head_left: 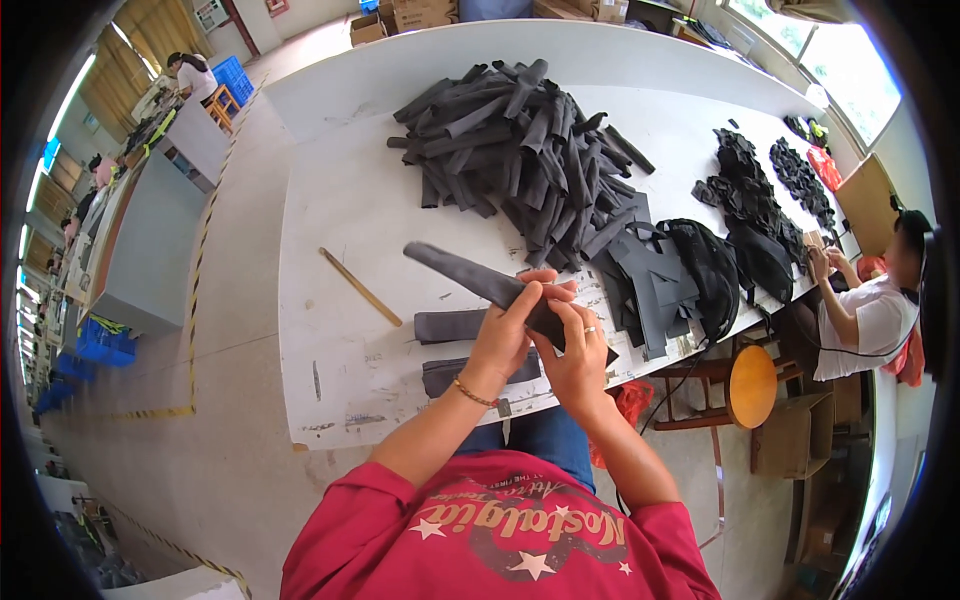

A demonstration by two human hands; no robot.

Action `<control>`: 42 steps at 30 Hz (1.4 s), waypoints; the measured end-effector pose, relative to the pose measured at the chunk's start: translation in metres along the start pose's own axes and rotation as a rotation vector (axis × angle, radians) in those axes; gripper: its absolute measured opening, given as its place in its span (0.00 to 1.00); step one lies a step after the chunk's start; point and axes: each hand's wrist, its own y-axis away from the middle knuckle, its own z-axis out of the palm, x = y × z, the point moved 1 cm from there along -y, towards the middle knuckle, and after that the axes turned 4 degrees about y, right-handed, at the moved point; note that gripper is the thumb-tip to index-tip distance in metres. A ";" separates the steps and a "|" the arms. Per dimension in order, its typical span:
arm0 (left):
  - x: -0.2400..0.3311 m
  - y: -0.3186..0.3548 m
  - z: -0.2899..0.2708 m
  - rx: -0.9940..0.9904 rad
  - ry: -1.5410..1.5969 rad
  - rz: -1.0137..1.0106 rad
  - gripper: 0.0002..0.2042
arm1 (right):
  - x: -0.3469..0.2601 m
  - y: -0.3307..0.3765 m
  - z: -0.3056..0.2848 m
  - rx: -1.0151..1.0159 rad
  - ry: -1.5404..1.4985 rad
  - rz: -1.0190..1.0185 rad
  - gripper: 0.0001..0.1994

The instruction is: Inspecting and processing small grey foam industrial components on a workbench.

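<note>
A long dark grey fabric sleeve [460, 272] is held up over the front of the white table, its narrow end pointing to the far left. My left hand [507, 335] is closed around its middle, fingers wrapped over it. My right hand [577, 362] pinches the nearer end, where a stiff black flat edge shows between the hands; how it joins the sleeve is hidden by my fingers. Below lie two flat grey sleeves, one farther [450, 326] and one nearer [447, 376], the nearer one partly behind my left wrist. A big heap of similar sleeves [540, 150] lies at the back.
Black flat sheets [645, 290] are stacked to the right, beside a black backpack [705, 275]. A thin wooden stick [360, 287] lies at left on the white table [340, 215]. Piles of black pieces [745, 190] lie near a seated co-worker [860, 315]. A round stool [751, 387] stands at right.
</note>
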 end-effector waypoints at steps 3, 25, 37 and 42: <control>-0.001 -0.001 0.002 0.025 0.002 0.048 0.11 | 0.004 -0.003 0.008 -0.004 -0.026 0.000 0.21; 0.015 -0.001 -0.009 0.123 -0.014 0.194 0.11 | -0.005 -0.020 0.009 -0.205 -0.085 -0.195 0.17; 0.013 0.003 0.003 0.082 0.109 0.207 0.12 | 0.013 -0.014 -0.009 -0.209 -0.188 -0.255 0.08; -0.001 0.013 0.008 0.015 0.084 0.226 0.12 | 0.003 -0.026 0.005 -0.204 -0.301 -0.266 0.08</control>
